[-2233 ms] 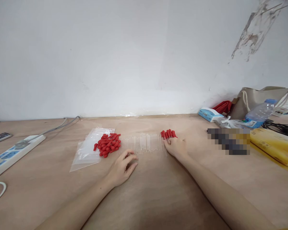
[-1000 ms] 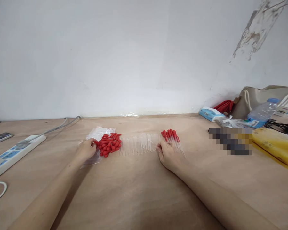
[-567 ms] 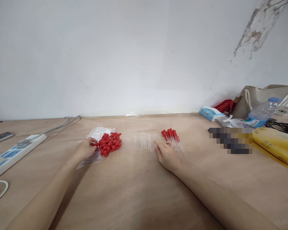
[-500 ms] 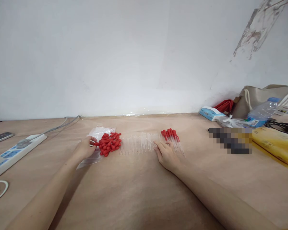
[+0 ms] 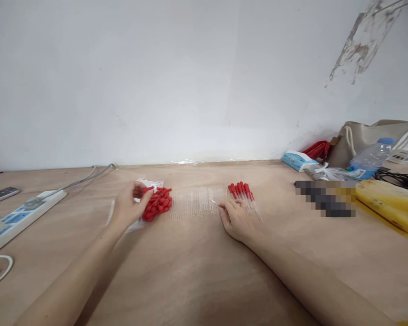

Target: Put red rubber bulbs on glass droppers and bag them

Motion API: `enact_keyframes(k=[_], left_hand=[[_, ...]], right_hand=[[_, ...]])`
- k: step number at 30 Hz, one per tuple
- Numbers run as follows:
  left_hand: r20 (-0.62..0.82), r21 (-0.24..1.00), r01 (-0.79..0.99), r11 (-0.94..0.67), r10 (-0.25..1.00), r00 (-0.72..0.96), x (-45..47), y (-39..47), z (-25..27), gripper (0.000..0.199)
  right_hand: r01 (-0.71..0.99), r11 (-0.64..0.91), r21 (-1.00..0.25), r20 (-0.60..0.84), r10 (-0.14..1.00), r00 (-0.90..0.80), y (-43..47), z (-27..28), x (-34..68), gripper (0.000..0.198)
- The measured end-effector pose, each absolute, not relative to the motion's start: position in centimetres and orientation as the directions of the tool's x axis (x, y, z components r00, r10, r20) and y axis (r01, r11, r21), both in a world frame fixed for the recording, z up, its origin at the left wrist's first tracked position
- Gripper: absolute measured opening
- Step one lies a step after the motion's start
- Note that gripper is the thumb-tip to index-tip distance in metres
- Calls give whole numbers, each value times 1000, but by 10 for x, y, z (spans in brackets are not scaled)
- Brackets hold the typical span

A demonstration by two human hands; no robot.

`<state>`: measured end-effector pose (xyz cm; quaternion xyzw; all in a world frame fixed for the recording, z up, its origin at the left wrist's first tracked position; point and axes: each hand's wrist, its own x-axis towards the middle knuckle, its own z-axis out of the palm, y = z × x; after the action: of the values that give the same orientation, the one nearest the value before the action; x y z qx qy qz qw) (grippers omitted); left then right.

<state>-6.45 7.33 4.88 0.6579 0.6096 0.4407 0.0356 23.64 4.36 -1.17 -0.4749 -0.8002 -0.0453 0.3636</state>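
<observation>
Left hand point(image 5: 129, 206) pinches a red bulb point(image 5: 148, 188) at the far-left pile edge point(image 5: 159, 207); right hand point(image 5: 236, 219) pinches a clear tube point(image 5: 214, 202).

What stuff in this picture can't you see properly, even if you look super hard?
All in the head view:
Part of the plastic bag: behind the left hand and the pile of red bulbs.
Whether the left hand grips a bulb: its thumb hides that.
One end of the thin clear tube: hidden by the right hand.
The dark thing: blurred into squares.
The phone: cut off by the left edge.
</observation>
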Motion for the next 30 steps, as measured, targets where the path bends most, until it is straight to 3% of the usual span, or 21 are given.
enact_keyframes(k=[2, 4, 6, 22, 30], left_hand=[[444, 790, 499, -357, 894, -63, -34, 62, 37, 20], [369, 863, 349, -364, 928, 55, -7, 51, 21, 19], [315, 882, 313, -352, 935, 163, 10, 42, 6, 18], [287, 886, 299, -354, 926, 244, 13, 36, -11, 19], [213, 880, 369, -299, 943, 257, 11, 35, -16, 26]], right_hand=[[782, 555, -283, 617, 730, -295, 42, -11, 236, 21], [767, 573, -289, 607, 729, -316, 40, -12, 236, 21], [744, 602, -290, 604, 718, -346, 38, -12, 234, 20], [658, 738, -150, 578, 605, -547, 35, -11, 229, 21], [597, 785, -167, 554, 575, -602, 35, -12, 230, 21]])
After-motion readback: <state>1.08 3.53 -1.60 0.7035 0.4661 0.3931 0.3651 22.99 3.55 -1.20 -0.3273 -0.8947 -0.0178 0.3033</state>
